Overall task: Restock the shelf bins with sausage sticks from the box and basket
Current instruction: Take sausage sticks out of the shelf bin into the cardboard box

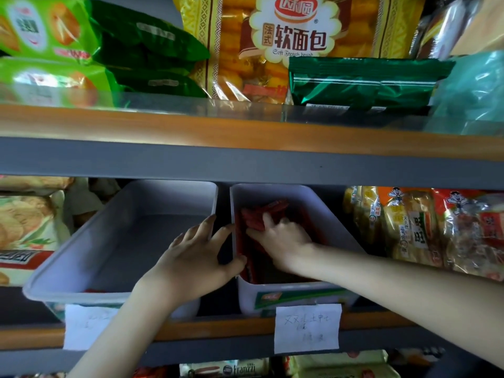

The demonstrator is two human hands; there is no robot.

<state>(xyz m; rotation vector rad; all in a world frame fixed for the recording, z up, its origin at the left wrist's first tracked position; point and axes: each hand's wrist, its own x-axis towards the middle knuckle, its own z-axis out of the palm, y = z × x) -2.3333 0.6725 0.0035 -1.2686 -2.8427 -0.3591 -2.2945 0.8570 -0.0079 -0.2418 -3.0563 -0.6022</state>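
Red-wrapped sausage sticks (272,210) lie in the right bin (246,298), directly under my right hand (283,238), whose fingers curl onto the top bundle. Their long axis runs from 6 to 12 o'clock, with the far ends tipped toward 1. My left hand (196,255) holds nothing and braces that bin's wall at 9 o'clock with spread fingers. It is the hand nearer the left bin (122,241).

Right hand (285,240) holds sausage sticks (263,212) in the right bin (316,205); left hand (195,259) touches its wall.
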